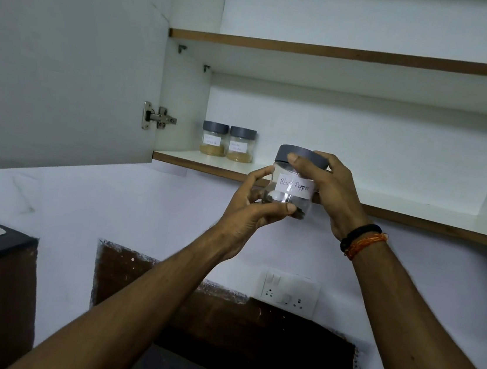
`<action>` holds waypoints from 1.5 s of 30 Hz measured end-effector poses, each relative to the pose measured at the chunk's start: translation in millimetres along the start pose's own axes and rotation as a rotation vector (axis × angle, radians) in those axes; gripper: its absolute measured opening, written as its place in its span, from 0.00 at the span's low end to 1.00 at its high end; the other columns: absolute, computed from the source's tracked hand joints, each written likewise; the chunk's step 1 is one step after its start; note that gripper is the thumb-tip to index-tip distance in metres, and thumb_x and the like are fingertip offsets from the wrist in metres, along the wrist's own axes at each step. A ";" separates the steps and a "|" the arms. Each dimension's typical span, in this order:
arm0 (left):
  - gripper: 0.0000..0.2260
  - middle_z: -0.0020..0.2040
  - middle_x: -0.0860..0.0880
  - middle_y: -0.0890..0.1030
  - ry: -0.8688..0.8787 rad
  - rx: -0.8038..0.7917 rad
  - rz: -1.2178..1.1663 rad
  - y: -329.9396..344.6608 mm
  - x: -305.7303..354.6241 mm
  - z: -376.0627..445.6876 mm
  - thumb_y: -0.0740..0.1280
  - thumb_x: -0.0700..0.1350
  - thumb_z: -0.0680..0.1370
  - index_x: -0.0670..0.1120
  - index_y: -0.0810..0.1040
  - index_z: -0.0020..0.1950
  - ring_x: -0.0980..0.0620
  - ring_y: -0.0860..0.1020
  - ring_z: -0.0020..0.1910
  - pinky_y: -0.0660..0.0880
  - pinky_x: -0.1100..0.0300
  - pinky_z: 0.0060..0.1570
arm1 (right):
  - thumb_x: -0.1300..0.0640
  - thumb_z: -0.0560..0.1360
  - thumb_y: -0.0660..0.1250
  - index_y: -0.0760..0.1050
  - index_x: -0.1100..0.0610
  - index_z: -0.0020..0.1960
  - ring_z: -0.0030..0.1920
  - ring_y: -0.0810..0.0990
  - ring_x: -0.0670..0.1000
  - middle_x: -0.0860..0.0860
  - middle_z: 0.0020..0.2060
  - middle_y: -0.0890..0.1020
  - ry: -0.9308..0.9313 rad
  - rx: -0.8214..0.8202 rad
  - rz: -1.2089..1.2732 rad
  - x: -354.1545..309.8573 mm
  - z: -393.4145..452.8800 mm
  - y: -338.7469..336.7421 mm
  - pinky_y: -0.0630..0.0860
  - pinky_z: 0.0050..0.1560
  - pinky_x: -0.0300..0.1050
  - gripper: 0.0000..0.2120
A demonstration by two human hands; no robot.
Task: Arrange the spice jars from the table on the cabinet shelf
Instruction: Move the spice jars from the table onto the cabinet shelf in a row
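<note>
- Black Pepper jar (294,182): clear body, grey lid, handwritten label; held at centre frame, in front of the lower cabinet shelf (214,162) edge, tilted slightly.
- Left hand (257,203): grip closed around the jar's base, thumb below, fingers at the left side.
- Right hand (331,192): grip closed on the lid and right side; dark and orange wristbands (362,240) on the wrist.
- Two grey-lidded jars (227,142) with yellowish contents stand side by side at the shelf's left end, labels illegible.
- Cabinet door (68,55) open, left of frame.
</note>
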State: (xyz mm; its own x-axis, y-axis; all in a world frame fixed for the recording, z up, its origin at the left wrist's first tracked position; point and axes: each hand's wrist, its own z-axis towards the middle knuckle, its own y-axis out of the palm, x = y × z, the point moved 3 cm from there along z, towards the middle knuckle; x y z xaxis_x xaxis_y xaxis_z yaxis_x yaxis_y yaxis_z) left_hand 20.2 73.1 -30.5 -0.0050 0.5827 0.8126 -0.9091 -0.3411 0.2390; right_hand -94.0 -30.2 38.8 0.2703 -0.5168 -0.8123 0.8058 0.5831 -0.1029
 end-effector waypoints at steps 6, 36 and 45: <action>0.35 0.63 0.36 0.79 0.021 -0.040 0.027 -12.5 11.6 20.2 0.77 0.33 0.71 0.53 0.69 0.73 0.40 0.81 0.61 0.78 0.47 0.61 | 0.42 0.69 0.78 0.77 0.52 0.62 0.53 0.85 0.52 0.50 0.55 0.84 -0.010 -0.013 0.002 -11.1 15.4 9.4 0.85 0.51 0.52 0.26; 0.26 0.77 0.48 0.67 0.042 -0.405 1.686 -96.8 16.0 113.5 0.48 0.60 0.84 0.49 0.62 0.79 0.46 0.66 0.75 0.61 0.50 0.74 | 0.37 0.65 0.77 0.82 0.56 0.55 0.48 0.86 0.55 0.52 0.47 0.87 -0.046 0.060 -0.230 -13.1 109.8 18.5 0.85 0.48 0.57 0.28; 0.32 0.78 0.51 0.66 0.081 -0.543 1.736 -109.4 9.6 155.3 0.56 0.70 0.78 0.60 0.59 0.79 0.48 0.63 0.77 0.60 0.52 0.73 | 0.36 0.70 0.74 0.79 0.58 0.57 0.49 0.85 0.57 0.55 0.50 0.85 -0.029 0.085 -0.512 21.1 184.7 20.9 0.83 0.53 0.58 0.28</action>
State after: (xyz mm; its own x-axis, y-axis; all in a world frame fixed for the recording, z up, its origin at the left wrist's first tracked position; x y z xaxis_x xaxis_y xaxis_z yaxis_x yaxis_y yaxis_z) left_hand 184.3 1.4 33.7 -0.9898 -0.0961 -0.1055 0.1292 -0.2903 -0.9482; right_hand 25.8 -144.7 125.5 -0.1562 -0.7403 -0.6539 0.8783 0.1987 -0.4349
